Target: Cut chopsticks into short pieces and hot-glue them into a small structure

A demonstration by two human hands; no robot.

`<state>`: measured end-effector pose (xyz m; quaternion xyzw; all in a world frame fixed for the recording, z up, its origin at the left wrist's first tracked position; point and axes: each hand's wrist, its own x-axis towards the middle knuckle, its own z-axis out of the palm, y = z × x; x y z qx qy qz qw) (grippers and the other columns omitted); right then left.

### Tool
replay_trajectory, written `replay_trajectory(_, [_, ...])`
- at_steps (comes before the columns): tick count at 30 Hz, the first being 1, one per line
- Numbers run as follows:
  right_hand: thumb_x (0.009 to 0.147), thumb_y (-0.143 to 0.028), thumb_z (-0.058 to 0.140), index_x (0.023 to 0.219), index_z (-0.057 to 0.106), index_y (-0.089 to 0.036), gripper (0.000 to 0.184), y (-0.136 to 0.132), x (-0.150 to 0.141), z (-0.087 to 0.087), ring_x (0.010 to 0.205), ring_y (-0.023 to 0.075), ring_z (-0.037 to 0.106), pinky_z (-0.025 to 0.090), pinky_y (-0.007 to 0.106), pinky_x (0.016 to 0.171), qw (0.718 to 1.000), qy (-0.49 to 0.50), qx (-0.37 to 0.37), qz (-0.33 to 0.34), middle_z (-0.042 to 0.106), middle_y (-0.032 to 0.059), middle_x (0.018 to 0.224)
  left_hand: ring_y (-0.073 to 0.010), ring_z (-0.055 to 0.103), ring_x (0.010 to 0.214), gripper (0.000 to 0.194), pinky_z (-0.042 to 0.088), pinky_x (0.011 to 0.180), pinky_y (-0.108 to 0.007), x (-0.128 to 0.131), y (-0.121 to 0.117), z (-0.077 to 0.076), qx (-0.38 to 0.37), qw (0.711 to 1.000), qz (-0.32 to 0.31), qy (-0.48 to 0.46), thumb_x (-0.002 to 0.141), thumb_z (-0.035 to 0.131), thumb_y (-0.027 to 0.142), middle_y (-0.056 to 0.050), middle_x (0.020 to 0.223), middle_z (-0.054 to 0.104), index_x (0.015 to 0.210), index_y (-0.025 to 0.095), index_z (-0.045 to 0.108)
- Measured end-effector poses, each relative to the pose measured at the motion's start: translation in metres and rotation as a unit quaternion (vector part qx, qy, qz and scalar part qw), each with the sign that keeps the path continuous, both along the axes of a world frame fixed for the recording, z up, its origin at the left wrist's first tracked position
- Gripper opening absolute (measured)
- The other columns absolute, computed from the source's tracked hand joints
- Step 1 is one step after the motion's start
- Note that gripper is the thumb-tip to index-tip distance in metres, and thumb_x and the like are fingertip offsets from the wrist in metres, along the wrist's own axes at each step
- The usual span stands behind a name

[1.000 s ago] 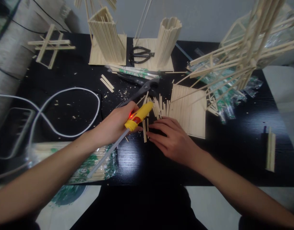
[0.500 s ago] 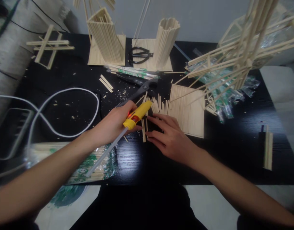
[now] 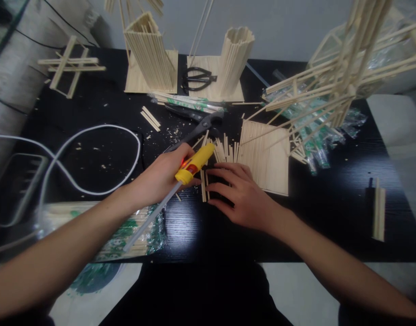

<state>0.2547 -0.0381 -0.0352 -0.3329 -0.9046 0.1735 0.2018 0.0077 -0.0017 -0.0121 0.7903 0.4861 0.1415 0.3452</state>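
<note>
My left hand is wrapped round a yellow hot glue gun. Its red light glows, and a long translucent glue stick sticks out of the back. Just right of it, my right hand rests low over the table with fingers spread. Its fingertips touch or lie close beside a few short wooden sticks; the thumb is hidden. More short sticks lie fanned out beyond the right fingers. A flat panel of glued sticks lies to their right.
Black-handled pruning shears lie behind the glue gun, near stick offcuts. Two stick towers on panels and black scissors stand farther back. A stick frame looms at right. A white cable and wrapped sticks lie left.
My right fingers have shifted slightly over the short sticks, spreading and drawing a little apart. My left hand and the glue gun stay almost still. The view has moved slightly.
</note>
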Motion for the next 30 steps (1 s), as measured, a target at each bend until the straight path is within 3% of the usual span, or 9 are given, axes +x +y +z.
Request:
replay_trajectory(6, [0.093,-0.032,0.07,0.119,0.067,-0.014,0.032,-0.0002,-0.0004,0.0006,0.132,0.0327,0.054,0.043,0.054,0.109,1.0,0.015,-0.01,0.0,0.069,0.0151,0.13,-0.0138,0.056,0.07,0.035,0.042,0.063,-0.026,0.003,-0.0001,0.004,-0.008,1.0,-0.008,0.005,0.086,0.072,0.039,0.001,0.087,0.061,0.101,0.021,0.046])
replay_trajectory(15, [0.097,-0.031,0.066,0.117,0.069,-0.017,0.024,-0.0027,-0.0033,-0.0047,0.135,0.028,0.057,0.044,0.051,0.113,1.0,0.027,0.004,-0.008,0.069,0.0127,0.135,-0.0139,0.057,0.071,0.035,0.042,0.065,-0.027,0.0053,-0.0014,0.0028,-0.013,1.0,-0.015,0.005,0.088,0.069,0.043,-0.001,0.09,0.063,0.103,0.021,0.045])
replay_trajectory(30, [0.097,-0.025,0.064,0.111,0.074,-0.019,0.018,-0.0069,-0.0045,0.0014,0.115,0.0267,0.062,0.047,0.051,0.106,0.999,0.033,0.008,0.002,0.073,0.0103,0.115,-0.0152,0.057,0.075,0.032,0.043,0.066,-0.029,0.0041,-0.0014,0.0012,-0.002,1.0,-0.021,0.008,0.087,0.071,0.037,-0.003,0.095,0.064,0.103,0.021,0.048])
